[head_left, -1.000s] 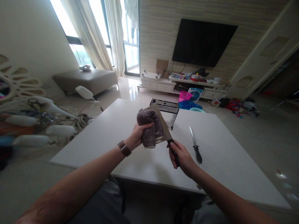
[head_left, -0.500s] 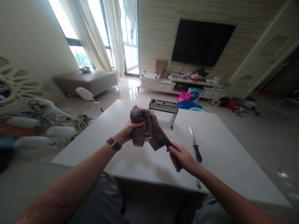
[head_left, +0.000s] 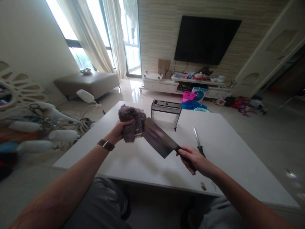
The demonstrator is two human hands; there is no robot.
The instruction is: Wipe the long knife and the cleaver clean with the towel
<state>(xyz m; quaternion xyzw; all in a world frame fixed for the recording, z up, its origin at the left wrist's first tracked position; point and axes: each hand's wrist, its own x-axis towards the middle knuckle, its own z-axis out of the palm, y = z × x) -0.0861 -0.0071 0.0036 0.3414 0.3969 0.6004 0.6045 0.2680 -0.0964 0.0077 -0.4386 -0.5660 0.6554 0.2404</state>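
My left hand [head_left: 121, 128] is closed around a bunched grey-purple towel [head_left: 133, 124], held above the white table [head_left: 114, 162]. In my right hand [head_left: 194, 159] is the black handle of a cleaver [head_left: 159, 138], its broad blade slanting up and left. The blade's far end lies at the towel's right edge; whether they touch I cannot tell. A sharpening steel [head_left: 197, 138] with a black handle rests on the table beyond my right hand, which partly hides its handle. Behind the blade stands a knife block [head_left: 166, 106] with a slotted top.
A small sticker [head_left: 203, 186] is near the table's front edge. To the left is a chandelier with white shades [head_left: 63, 135]. Beyond the table are a pink basket [head_left: 189, 96], a blue bag [head_left: 194, 105] and a low TV cabinet [head_left: 159, 86].
The towel in my left hand has moved left, off most of the blade, so more of the cleaver shows. My right hand has shifted slightly right with the cleaver.
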